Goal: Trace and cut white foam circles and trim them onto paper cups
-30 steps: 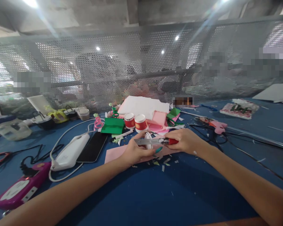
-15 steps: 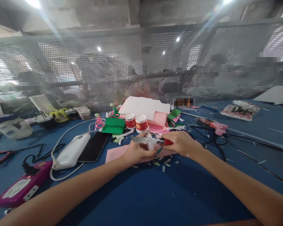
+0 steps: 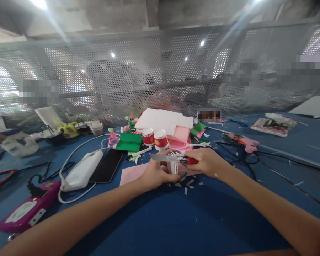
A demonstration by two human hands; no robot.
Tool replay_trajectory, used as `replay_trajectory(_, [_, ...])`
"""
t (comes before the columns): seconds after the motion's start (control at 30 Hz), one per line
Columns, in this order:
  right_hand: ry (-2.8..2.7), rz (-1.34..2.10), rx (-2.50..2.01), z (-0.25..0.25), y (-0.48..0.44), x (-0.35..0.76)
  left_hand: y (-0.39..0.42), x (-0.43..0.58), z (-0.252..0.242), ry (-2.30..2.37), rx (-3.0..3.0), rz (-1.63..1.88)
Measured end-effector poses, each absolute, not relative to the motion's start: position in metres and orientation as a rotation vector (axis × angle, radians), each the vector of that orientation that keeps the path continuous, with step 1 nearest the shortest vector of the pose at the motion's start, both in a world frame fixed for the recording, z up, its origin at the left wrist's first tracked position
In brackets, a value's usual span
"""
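Observation:
My left hand (image 3: pixel 155 172) is closed around a small white round piece (image 3: pixel 172 166), which looks like part of a paper cup; the fingers hide some of it. In my right hand (image 3: pixel 202 161) is a utility knife (image 3: pixel 162 157) with a red handle, its silver blade pointing left across the top of the white piece. Whether the blade is cutting in, I cannot tell. Beneath both hands lies a pink paper sheet (image 3: pixel 130 173). Just beyond them stand two red-and-white paper cups (image 3: pixel 160 140), with a white marker (image 3: pixel 141 152) to their left.
Green paper (image 3: pixel 128 142), a black phone (image 3: pixel 106 166), a white power bank (image 3: pixel 82 170) and a purple power strip (image 3: pixel 29 206) lie on the left. A pink glue gun (image 3: pixel 248 144) with cables is on the right. Paper scraps (image 3: pixel 186 191) litter the blue table (image 3: pixel 160 224).
The blade and both hands have shifted slightly, and the white piece appears turned a little in my left hand. Part of another person's hand now shows at the far left edge.

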State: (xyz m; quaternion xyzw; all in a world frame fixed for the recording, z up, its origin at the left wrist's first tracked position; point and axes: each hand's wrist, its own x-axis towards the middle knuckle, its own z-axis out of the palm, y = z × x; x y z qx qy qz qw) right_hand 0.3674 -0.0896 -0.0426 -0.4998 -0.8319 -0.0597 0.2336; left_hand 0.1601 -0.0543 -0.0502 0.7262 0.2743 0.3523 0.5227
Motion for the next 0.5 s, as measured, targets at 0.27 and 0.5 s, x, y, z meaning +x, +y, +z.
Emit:
replay_trajectory(0.27, [-2.255,-0.064,-1.386,-0.044,-0.088,0.376,-0.046,0.155,-0.058,0.748,1.724,0.766])
replay_trajectory(0.5, [-2.339,-0.036,-1.273,-0.045,-0.086,0.385,-0.048,0.157,-0.05,0.671,1.648,0.823])
